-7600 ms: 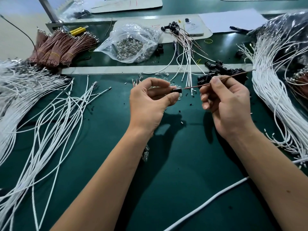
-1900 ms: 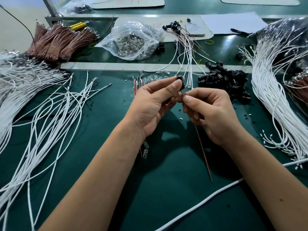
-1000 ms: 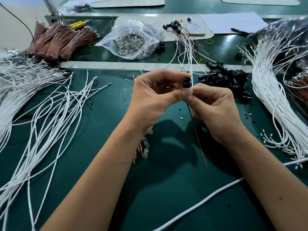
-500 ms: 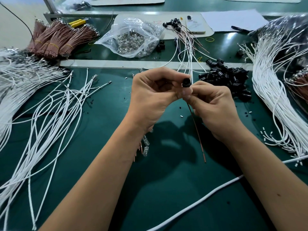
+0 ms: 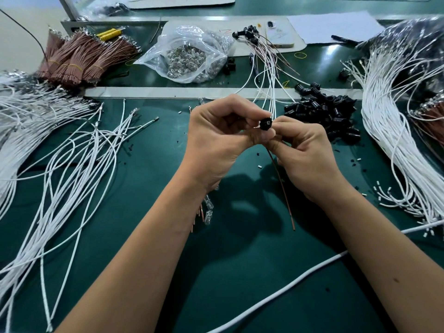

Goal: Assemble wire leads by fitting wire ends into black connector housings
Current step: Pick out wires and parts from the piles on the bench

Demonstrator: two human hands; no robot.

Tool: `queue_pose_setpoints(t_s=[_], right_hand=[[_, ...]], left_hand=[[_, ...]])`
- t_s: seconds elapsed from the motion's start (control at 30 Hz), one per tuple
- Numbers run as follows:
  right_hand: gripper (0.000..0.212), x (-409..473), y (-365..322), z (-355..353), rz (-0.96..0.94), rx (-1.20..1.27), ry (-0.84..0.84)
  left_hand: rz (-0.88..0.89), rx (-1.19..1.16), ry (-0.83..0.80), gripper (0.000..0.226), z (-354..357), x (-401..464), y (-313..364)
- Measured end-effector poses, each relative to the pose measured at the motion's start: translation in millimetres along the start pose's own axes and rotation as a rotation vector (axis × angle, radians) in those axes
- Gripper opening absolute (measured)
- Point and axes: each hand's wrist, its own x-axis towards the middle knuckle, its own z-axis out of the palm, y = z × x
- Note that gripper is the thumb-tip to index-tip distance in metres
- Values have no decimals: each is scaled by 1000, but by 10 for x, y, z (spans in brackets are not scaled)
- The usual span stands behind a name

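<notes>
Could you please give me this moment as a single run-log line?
left hand pinches round black plastic connector housing | right hand pinches thin brown wire just beneath it | wire tail hangs toward green mat

Your left hand (image 5: 216,138) pinches a black connector housing (image 5: 265,123) while your right hand (image 5: 305,152) grips the brown wire (image 5: 282,188) just below it, above the green table (image 5: 240,272), near the heap of black housings (image 5: 324,114).

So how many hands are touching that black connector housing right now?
2. The left hand pinches the black connector housing from the left; the right hand meets it from the right, holding the brown wire.
</notes>
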Motion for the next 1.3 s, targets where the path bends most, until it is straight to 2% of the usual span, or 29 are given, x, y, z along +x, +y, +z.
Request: queue_pose_setpoints(t_s=[0.23,0.3,0.5,0.63,0.7,0.77,0.93,1.0,1.13,1.23,1.3], right_hand=[[5,-18,3,17,43,-47,57],[4,-19,16,18,57,-73,54],[7,5,12,41,124,-78,23],[30,169,-168,239,165,-71,103],[31,334,-317,442,157,-179,38],[30,491,-471,760,168,-337,-121],[33,766,-700,1761,309,-538,-373],[29,792,-728,2072,348,-627,-435],[8,740,-656,2325,432,-605,-442],[17,757,-636,2255,476,-598,-422],[15,801,-694,2117,550,-490,-388]], left_hand=[[15,-4,13,33,-28,0,-35],[-16,-7,68,32,-33,2,-29],[-148,-17,256,26,-90,-7,109],[-337,-94,393,17,-369,-76,372],[-431,26,450,17,-620,-150,512],[-471,179,538,17,-908,-271,658],[-410,532,855,27,-1467,-552,897],[-416,620,921,28,-1590,-631,922],[-464,623,935,28,-1714,-730,901],[-495,639,900,27,-1688,-758,887],[-507,565,824,25,-1611,-746,912]])
